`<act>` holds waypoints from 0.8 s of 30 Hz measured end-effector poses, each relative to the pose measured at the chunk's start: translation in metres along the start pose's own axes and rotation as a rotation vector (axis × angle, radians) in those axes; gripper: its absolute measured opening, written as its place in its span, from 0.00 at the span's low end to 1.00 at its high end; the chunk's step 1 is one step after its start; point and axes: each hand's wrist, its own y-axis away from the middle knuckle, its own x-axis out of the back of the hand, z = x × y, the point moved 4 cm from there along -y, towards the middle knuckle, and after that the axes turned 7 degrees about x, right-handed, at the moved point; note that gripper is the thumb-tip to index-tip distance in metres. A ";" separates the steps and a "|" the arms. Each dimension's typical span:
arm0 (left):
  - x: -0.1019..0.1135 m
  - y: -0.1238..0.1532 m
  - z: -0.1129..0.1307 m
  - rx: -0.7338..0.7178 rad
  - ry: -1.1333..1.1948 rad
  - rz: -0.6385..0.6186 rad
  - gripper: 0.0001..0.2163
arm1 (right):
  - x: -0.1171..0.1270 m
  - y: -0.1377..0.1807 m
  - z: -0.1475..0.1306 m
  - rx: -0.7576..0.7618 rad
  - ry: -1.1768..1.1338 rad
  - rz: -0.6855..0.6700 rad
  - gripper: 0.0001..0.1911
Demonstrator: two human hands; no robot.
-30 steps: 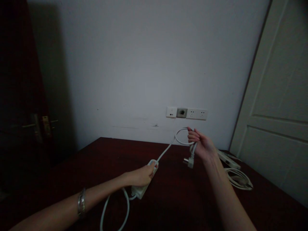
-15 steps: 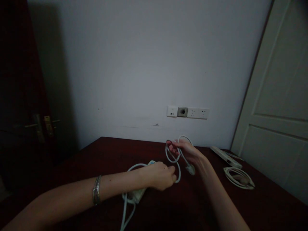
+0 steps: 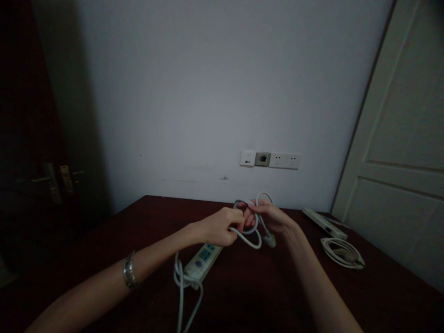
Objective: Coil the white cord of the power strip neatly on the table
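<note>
A white power strip (image 3: 202, 263) lies at a slant on the dark red table, partly covered by my left forearm and hand. Its white cord (image 3: 252, 243) runs in loops between my hands. With fingers closed, my left hand (image 3: 224, 226) pinches a length of this cord, close beside the other hand. My right hand (image 3: 268, 215) holds several gathered loops, thumb over them. From those loops the plug (image 3: 269, 239) dangles just below my right palm. More cord is tangled around the near end of the strip and hangs toward the bottom of the view.
Dark red table (image 3: 263, 296) against a pale wall. At right lie a second power strip (image 3: 326, 224) and a coiled white cable (image 3: 342, 253). Wall sockets (image 3: 285, 160) sit above the table's back edge. A white door (image 3: 402, 208) stands at right, a dark door (image 3: 27, 138) at left.
My left hand has moved up and toward my right hand, drawing the cord with it. More of the power strip now shows. My right hand has stayed nearly in place.
</note>
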 end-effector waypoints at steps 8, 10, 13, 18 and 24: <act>-0.013 0.022 -0.014 0.149 -0.291 -0.360 0.06 | 0.029 0.002 -0.016 0.212 -0.452 0.084 0.09; -0.014 0.024 -0.020 0.220 -0.242 -0.409 0.06 | 0.028 0.006 -0.021 0.190 -0.464 0.024 0.09; -0.004 0.018 -0.026 0.388 -0.130 -0.270 0.20 | 0.014 0.014 -0.031 0.165 -0.442 -0.084 0.10; 0.020 -0.003 -0.028 0.401 0.248 0.230 0.44 | -0.028 0.022 -0.041 0.099 -0.399 -0.295 0.09; 0.005 -0.027 -0.034 0.233 0.985 0.095 0.35 | -0.052 0.026 -0.039 0.063 -0.356 -0.368 0.08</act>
